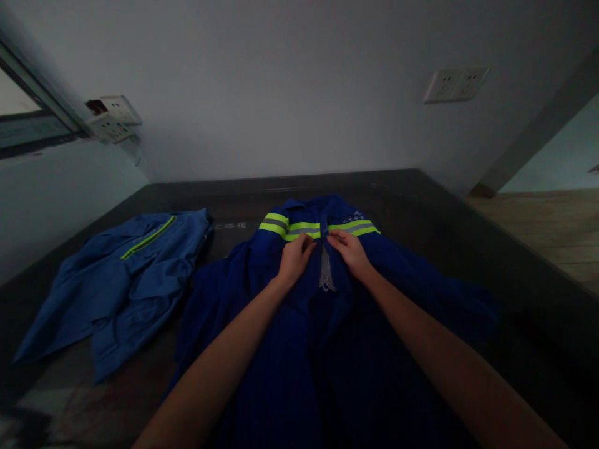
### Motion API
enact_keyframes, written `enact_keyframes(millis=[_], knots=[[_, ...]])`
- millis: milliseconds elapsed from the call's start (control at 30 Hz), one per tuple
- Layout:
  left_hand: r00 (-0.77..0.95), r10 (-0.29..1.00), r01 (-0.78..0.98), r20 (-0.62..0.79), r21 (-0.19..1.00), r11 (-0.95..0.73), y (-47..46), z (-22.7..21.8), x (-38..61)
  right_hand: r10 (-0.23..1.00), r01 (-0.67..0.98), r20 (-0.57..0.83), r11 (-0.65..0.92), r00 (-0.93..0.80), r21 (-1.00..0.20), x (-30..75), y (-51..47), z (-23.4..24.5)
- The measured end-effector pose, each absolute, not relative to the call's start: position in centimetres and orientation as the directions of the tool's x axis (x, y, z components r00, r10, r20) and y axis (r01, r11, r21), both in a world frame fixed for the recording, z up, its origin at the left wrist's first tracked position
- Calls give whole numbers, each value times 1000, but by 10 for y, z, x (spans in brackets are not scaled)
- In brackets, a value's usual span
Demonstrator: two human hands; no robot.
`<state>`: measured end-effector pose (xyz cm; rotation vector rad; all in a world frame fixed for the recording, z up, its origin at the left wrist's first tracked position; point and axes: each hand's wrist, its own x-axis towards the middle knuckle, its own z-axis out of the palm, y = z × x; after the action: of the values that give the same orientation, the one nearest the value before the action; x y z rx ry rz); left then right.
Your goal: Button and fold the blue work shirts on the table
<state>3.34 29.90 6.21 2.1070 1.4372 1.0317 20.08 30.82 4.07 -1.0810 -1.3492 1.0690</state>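
Note:
A dark blue work jacket (276,337) with yellow-green and grey reflective bands lies spread on the dark surface, its collar towards the wall. Its front gapes at the chest, and a patch of grey lining shows between the edges. My left hand (296,257) pinches the front edge on the left, just under the band. On the other side of the gap, my right hand (350,251) has its thumb and fingers closed on the opposite front edge. The two hands are a short way apart. The jacket's lower part is dim and partly hidden by my forearms.
A lighter blue garment (126,274) with a yellow-green stripe lies to the left. The dark table (393,193) meets a pale wall, which carries sockets (457,84) at right and more sockets (115,118) in the left corner. Wooden floor (552,224) shows beyond the right edge.

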Motion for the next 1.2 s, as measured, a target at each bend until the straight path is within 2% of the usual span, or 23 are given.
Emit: enact_keyframes(millis=[133, 300, 667, 1033, 1200], knots=[[189, 926, 636, 327, 678, -369, 298, 60, 33, 982, 136, 172, 181, -76, -974, 200, 309, 39], [190, 928, 634, 319, 683, -364, 299, 56, 30, 971, 161, 213, 229, -108, -960, 198, 309, 39], [208, 936, 626, 285, 696, -352, 301, 54, 29, 964, 279, 258, 265, -62, -923, 193, 306, 38], [204, 918, 577, 341, 716, -394, 301, 52, 30, 956, 313, 290, 290, -48, -904, 192, 305, 36], [222, 887, 627, 404, 638, -447, 301, 52, 29, 952, 298, 302, 304, -56, -905, 192, 304, 37]])
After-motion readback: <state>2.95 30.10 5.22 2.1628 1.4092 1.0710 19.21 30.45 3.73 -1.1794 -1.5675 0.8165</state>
